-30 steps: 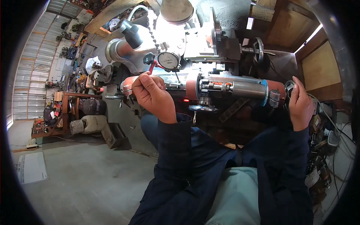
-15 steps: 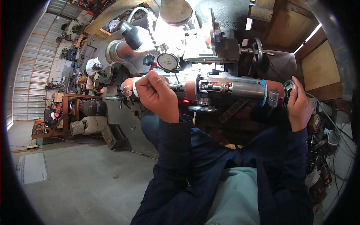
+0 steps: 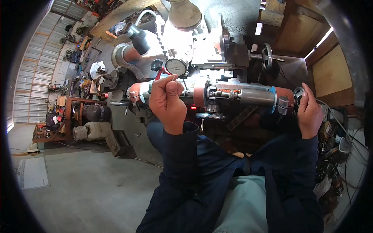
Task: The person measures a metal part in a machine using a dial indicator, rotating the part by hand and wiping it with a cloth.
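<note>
A dial gauge (image 3: 176,67) with a round white face stands over a long machine spindle assembly, beside a black star-shaped knob (image 3: 156,65) on a red arm. My left hand (image 3: 168,101) is closed, its thumb and curled fingers just below the dial; whatever they pinch, if anything, is hidden. A thin stem runs down from the gauge to the work. At the assembly's right end, my right hand (image 3: 311,114) is on a round metal handwheel (image 3: 298,93), fingers along its rim and thumb hidden. Between the hands lie a steel cylinder (image 3: 256,95) and a red collar (image 3: 201,91).
Below the collar is a small handwheel (image 3: 210,115); a larger handwheel (image 3: 267,56) stands at the back right. A black lamp head (image 3: 139,39) hangs behind the gauge, near a bright glare. A wooden rack (image 3: 79,116) with parts stands on the left.
My left hand has shifted slightly right and down, its fingers moving from beside the red arm to just under the dial. My right hand stays at the wheel.
</note>
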Demonstrator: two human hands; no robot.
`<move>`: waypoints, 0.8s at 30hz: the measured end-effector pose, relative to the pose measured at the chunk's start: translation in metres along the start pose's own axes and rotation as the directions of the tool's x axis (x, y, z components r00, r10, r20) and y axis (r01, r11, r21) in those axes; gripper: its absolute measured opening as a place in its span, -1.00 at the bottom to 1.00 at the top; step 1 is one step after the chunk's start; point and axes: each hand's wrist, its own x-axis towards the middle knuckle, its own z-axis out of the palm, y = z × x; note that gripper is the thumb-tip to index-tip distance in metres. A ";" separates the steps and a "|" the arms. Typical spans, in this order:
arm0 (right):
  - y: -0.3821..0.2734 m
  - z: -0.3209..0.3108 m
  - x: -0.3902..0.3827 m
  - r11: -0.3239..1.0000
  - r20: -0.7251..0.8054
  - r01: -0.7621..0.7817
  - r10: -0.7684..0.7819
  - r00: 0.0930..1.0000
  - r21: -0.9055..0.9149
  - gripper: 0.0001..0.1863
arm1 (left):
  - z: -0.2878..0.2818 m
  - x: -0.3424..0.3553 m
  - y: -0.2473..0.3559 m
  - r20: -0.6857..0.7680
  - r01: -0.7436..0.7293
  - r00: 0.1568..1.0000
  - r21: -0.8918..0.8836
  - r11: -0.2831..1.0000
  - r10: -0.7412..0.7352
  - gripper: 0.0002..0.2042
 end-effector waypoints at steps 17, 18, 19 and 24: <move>0.078 -0.030 -0.039 0.836 0.364 -0.239 0.051 0.930 0.494 -0.77 | 0.001 -0.001 0.003 -0.233 -0.072 0.970 -0.020 0.997 0.065 -0.75; 0.079 -0.028 -0.039 0.836 0.326 -0.208 0.037 0.945 0.508 -0.80 | 0.002 0.003 0.013 -0.338 -0.126 0.935 -0.038 0.991 0.106 -0.76; 0.080 -0.024 -0.039 0.835 0.287 -0.176 0.022 0.958 0.521 -0.83 | 0.000 0.005 0.018 -0.440 -0.181 0.887 -0.049 0.982 0.142 -0.77; 0.092 -0.002 -0.026 0.768 0.192 -0.215 0.122 0.974 0.604 -0.80 | -0.017 0.016 0.007 -0.642 -0.038 0.766 -0.008 0.999 0.024 -0.71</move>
